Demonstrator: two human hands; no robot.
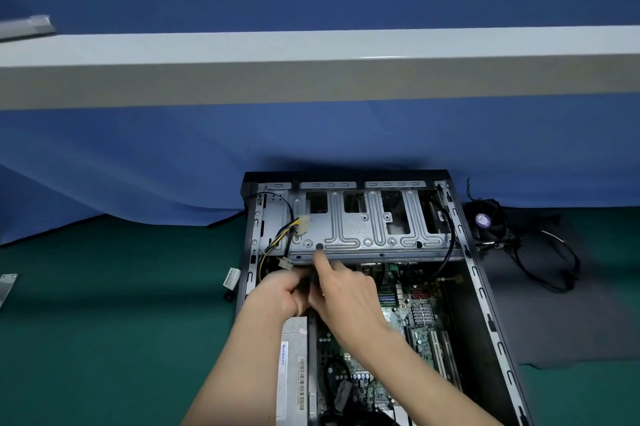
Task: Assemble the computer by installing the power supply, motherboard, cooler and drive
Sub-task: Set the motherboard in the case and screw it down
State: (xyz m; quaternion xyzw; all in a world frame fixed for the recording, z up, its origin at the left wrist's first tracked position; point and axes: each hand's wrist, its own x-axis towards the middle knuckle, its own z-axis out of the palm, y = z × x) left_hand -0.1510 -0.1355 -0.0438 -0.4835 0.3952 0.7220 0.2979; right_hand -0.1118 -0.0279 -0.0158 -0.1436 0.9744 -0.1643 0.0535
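Silver-grey power supply [292,373] lies nearest you at the left of the open case [484,304], with the green motherboard [408,321] beside it. Above them your hands meet. Your left hand [277,297] curls its fingers round a small dark part [313,278]. Your right hand [349,297] stretches its index finger to the front edge of the metal drive cage [363,221]; whether it grips anything cannot be told. Farther right, outside the case, the cooler [488,219] sits on a dark mat [554,321]. Blue cloth [311,141] hangs behind.

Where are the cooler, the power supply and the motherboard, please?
cooler [482,220]: head view, on its purple hub label.
power supply [292,377]: head view, on its silver top face.
motherboard [423,313]: head view, on its small finned heatsink.
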